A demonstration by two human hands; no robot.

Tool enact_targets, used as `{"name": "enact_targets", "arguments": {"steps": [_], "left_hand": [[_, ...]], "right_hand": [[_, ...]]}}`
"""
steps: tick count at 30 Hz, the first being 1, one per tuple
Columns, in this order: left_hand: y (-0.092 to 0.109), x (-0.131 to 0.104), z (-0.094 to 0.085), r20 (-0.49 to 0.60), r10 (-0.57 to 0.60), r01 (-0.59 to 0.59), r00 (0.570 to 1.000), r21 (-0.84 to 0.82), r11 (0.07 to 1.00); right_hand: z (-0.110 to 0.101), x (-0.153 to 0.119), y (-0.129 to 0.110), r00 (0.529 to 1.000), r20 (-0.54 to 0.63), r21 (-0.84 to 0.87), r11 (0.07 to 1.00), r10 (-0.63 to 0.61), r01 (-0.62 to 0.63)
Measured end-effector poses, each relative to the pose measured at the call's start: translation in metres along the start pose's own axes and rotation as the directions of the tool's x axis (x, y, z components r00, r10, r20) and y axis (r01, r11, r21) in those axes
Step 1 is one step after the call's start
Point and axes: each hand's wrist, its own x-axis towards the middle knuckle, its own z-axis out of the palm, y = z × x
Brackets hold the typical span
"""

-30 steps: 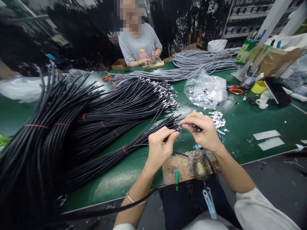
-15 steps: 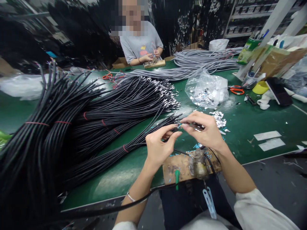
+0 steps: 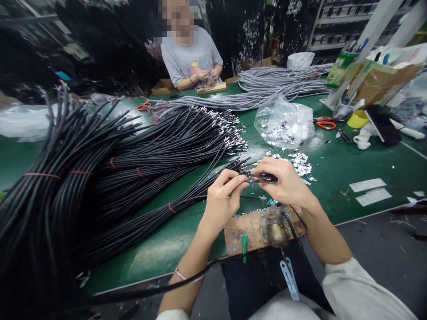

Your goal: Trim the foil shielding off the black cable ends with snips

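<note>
My left hand (image 3: 224, 195) pinches the end of a black cable (image 3: 252, 180) between thumb and fingers. Close against it, my right hand (image 3: 283, 181) is closed around a slim dark tool (image 3: 268, 177) whose kind I cannot make out. The fingertips of both hands nearly meet over the cable end. Just below them, another black cable (image 3: 251, 197) lies with its thin coloured wires fanned out. Nearer to me is a stained wooden board (image 3: 233, 233) carrying a worn metal fixture (image 3: 275, 226) and a green peg (image 3: 244, 246).
Bundles of black cables (image 3: 160, 151) with red ties fill the left side. Behind lie grey cable coils (image 3: 267, 82), a plastic bag of scraps (image 3: 283, 124) and orange-handled scissors (image 3: 325, 123). A phone (image 3: 382, 124) leans at the right. A co-worker (image 3: 191, 58) sits opposite.
My left fingers have folded in closer on the cable end. The loose cable below has shifted up off the board, its wires now showing beside the blue scraps. The view has moved slightly.
</note>
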Motion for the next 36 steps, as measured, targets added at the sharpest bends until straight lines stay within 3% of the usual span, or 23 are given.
{"name": "enact_targets", "arguments": {"steps": [4,13,19,28,36], "left_hand": [[0.0,0.003,-0.001,0.09,-0.099,0.111,0.991,-0.131,0.985],[-0.004,-0.002,0.002,-0.029,-0.202,0.19,0.979,-0.232,0.954],[-0.002,-0.002,0.002,-0.057,-0.218,0.2,0.974,-0.226,0.953],[0.0,0.0,-0.001,-0.029,-0.128,0.121,0.991,-0.178,0.976],[0.003,0.0,-0.002,-0.028,-0.157,0.151,0.987,-0.162,0.975]], "right_hand": [[0.006,0.002,-0.001,1.0,-0.024,0.068,0.998,-0.013,0.015],[0.015,0.002,-0.003,0.991,-0.136,0.127,0.992,-0.011,0.029],[0.014,0.001,-0.004,0.949,-0.312,0.129,0.988,-0.036,0.08],[0.012,0.0,0.001,0.976,-0.204,0.134,0.985,-0.08,0.108],[0.012,-0.001,0.0,0.972,-0.214,0.144,0.981,-0.095,0.128]]}}
